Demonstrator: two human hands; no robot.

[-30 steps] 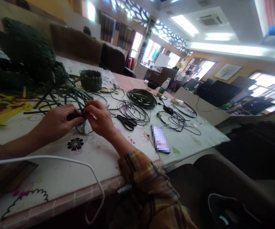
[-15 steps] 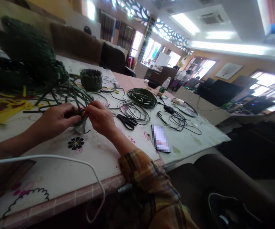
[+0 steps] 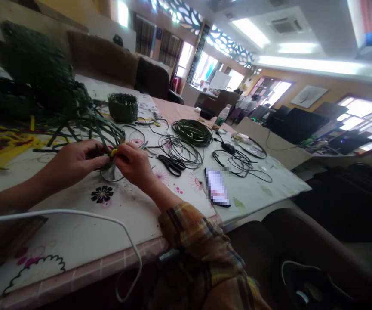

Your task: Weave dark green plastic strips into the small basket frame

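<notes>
From the head view I see my left hand [image 3: 72, 163] and my right hand [image 3: 134, 162] brought together over the surface [image 3: 76, 232], fingertips meeting at one spot. The fingers of both hands are pinched narrow on the dark green strips [image 3: 98, 129], which fan out from that spot up and left toward a larger dark woven mass [image 3: 34, 82]. A small yellow piece [image 3: 113, 151] shows right at the pinch, between the two hands; I cannot tell which hand holds it. Just under the hands a clear round thing [image 3: 110, 173] sits on the surface, partly hidden by my fingers.

To the left lie yellow strips [image 3: 5, 148]. Behind the hands stands a small woven basket [image 3: 123, 107], upright and well apart from them. To the right of my right hand lie black scissors [image 3: 172, 165], near it but not touching, with loose wire loops [image 3: 179, 150] around them and a neat green coil [image 3: 192, 131] beyond. A phone [image 3: 217, 186] lies flat further right, near the surface edge. A white cable [image 3: 76, 215] arcs across the near surface and drops over the edge, in front of my plaid sleeve [image 3: 198, 241].
</notes>
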